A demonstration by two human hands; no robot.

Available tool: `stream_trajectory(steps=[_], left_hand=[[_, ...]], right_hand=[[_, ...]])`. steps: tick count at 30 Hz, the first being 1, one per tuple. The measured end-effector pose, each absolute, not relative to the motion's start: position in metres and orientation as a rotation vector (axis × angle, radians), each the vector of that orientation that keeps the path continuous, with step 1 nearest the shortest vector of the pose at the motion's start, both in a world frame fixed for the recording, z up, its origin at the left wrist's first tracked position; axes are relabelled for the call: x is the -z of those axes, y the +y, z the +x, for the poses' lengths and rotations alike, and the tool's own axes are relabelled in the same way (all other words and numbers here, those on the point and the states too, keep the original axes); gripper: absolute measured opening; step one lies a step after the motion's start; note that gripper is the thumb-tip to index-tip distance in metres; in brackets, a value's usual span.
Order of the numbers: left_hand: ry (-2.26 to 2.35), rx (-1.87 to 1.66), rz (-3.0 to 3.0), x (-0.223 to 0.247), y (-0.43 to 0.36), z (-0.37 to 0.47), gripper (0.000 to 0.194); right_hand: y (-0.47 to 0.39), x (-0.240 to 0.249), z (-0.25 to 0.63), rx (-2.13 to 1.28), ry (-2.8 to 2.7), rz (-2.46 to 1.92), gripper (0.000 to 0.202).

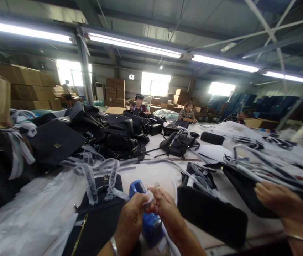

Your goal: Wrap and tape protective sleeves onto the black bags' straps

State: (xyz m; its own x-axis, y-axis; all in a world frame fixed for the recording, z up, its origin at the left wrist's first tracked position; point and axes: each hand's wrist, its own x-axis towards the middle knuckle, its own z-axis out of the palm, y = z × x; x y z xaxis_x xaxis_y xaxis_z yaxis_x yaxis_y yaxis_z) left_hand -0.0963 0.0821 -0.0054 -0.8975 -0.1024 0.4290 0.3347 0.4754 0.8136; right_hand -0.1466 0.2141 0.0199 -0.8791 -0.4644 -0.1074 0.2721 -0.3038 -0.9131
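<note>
My left hand [130,217] and my right hand [168,208] meet low in the middle of the head view. Both are closed with the fingertips pinched round a small white piece [149,197], perhaps paper or tape; its exact kind is unclear. Directly beneath them stands a blue tape dispenser [152,227], partly covered by my hands. Left of my left hand lies a black bag [98,220] with a gold zip and a strap wrapped in clear plastic [111,179]. Another black bag [212,213] lies to the right of my right hand.
A co-worker's hand [276,199] with a bracelet reaches in from the right over a black bag [243,188]. Black bags [119,124] are heaped at the back left. White plastic sheeting [31,209] covers the near left. People sit across the table; cartons [31,92] are stacked behind.
</note>
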Motion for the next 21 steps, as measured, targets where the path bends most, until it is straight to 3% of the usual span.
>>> stream_trajectory(steps=[5, 11, 21], left_hand=[[-2.314, 1.591, -0.224, -0.005, 0.08, -0.089, 0.018], [-1.829, 2.49, -0.018, -0.002, 0.075, -0.092, 0.031], [-1.831, 2.606, 0.187, 0.0, 0.057, -0.1, 0.033]], right_hand=[[0.221, -0.014, -0.15, 2.179, 1.649, -0.266, 0.045], [0.215, -0.006, -0.154, 2.148, 1.772, -0.408, 0.039], [0.218, -0.014, -0.17, 1.772, 2.238, -0.828, 0.026]])
